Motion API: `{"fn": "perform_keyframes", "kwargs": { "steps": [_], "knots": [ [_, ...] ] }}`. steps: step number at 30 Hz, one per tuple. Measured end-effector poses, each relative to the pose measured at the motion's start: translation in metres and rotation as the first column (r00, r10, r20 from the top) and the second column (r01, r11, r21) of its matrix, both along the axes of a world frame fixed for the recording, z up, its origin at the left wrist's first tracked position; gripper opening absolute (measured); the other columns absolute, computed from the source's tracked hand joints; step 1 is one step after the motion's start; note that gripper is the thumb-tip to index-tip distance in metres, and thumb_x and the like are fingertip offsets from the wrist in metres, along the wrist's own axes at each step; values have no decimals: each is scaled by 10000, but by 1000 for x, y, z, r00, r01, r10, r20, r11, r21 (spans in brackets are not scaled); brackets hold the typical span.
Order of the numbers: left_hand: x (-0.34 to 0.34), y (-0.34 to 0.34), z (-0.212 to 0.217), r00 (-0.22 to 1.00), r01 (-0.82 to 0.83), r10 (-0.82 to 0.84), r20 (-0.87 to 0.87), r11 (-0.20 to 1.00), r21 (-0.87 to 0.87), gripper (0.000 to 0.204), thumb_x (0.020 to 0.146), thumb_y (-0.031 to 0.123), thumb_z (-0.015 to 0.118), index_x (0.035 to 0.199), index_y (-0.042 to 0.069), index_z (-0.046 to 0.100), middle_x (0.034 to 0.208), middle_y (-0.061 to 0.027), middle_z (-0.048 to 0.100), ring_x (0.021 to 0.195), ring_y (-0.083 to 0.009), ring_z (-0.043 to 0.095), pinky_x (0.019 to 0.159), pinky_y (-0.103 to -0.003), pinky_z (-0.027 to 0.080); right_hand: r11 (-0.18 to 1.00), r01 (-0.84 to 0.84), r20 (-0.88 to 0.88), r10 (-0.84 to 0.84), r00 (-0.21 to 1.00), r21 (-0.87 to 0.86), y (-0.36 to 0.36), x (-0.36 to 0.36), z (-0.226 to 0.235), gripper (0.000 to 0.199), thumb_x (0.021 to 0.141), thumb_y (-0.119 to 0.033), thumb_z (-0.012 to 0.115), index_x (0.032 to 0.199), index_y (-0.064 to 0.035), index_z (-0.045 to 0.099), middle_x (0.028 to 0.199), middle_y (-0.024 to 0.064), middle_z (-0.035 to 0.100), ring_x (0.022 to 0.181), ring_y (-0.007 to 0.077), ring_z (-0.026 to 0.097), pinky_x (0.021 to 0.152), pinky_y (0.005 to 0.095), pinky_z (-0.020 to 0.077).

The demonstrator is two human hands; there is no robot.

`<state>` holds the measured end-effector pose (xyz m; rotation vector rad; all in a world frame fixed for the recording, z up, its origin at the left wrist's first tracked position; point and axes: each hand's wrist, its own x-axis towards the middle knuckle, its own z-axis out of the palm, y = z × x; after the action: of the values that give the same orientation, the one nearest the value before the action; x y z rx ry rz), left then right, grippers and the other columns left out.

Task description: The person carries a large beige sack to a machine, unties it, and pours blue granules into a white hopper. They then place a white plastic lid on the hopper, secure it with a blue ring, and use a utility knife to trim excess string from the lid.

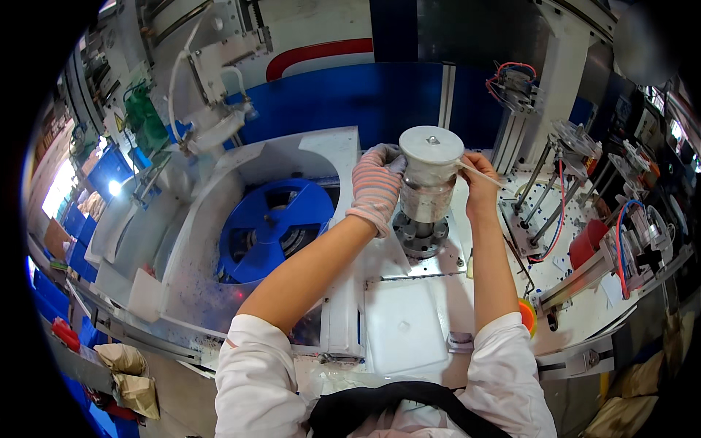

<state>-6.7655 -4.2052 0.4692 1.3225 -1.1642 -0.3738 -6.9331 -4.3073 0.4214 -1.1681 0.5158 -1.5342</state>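
A shiny metal cylinder (426, 203) with a round white cap (431, 146) stands upright on a dark flanged base (420, 239) in front of me. My left hand (377, 185), in a striped knitted glove, is closed against the cylinder's left side near its upper part. My right hand (480, 184) is bare and pinches a thin pale stick (483, 175) at the right, just below the cap. One end of the stick meets the cylinder's neck; the other points outward to the right. The fingertips behind the cylinder are partly hidden.
At the left, a blue spoked wheel (277, 232) sits inside a white basin (186, 274). A white plastic slab (405, 326) lies nearer me. Metal rods and hoses form a fixture (558, 193) at the right, with an orange-yellow round item (527, 316) beside my right forearm.
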Motion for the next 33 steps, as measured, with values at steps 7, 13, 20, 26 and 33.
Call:
{"fn": "perform_keyframes", "kwargs": {
  "steps": [7, 13, 20, 26, 33],
  "knots": [
    [-31, 30, 0, 955, -17, 13, 295, 1000, 12, 495, 844, 274, 595, 1239, 3, 471, 1125, -203, 589, 978, -292, 596, 837, -359, 459, 936, 285, -214, -327, 920, -205, 45, 10, -12, 323, 900, -101, 482, 1197, 0, 558, 1194, 103, 577, 1030, 182, 548, 931, 296, 391],
    [-45, 29, -43, 718, -132, 52, 694, 989, 63, 852, 778, 380, 627, 1390, -25, 194, 1346, -265, 386, 1235, -394, 400, 1018, -398, 348, 623, 422, -157, -662, 733, -658, 49, 21, 13, 221, 909, -108, 495, 1052, -13, 634, 1120, 108, 613, 1137, 219, 493, 943, 312, 384],
    [-30, 27, -3, 946, 74, -169, 277, 943, 323, 952, 685, 322, 764, 1377, -35, 216, 1362, -242, 379, 1272, -344, 374, 1054, -381, 320, 245, 743, 428, -688, 586, -623, 29, 4, 180, 153, 906, -174, 560, 930, -72, 671, 947, 43, 669, 885, 189, 603, 781, 266, 444],
    [-2, -23, -11, 989, 80, -105, 104, 972, 220, 1370, 503, 282, 890, 1414, 41, -104, 1431, -233, 247, 1329, -303, 284, 1097, -385, 268, 223, 433, -326, -929, -178, -873, 82, -65, 35, 284, 834, -219, 639, 1106, -140, 622, 1160, 40, 592, 1157, 252, 464, 957, 417, 350],
    [4, -78, -26, 899, 342, -233, -371, 902, 263, 1315, 508, 384, 856, 1413, 138, -66, 1399, -97, 372, 1295, -244, 332, 1131, -498, -22, 907, 218, -647, -410, 642, -359, 78, -52, -15, 898, 742, -280, 721, 1448, -102, 195, 1471, 187, 243, 1375, 342, 186, 1107, 397, 183]
  ]
}}
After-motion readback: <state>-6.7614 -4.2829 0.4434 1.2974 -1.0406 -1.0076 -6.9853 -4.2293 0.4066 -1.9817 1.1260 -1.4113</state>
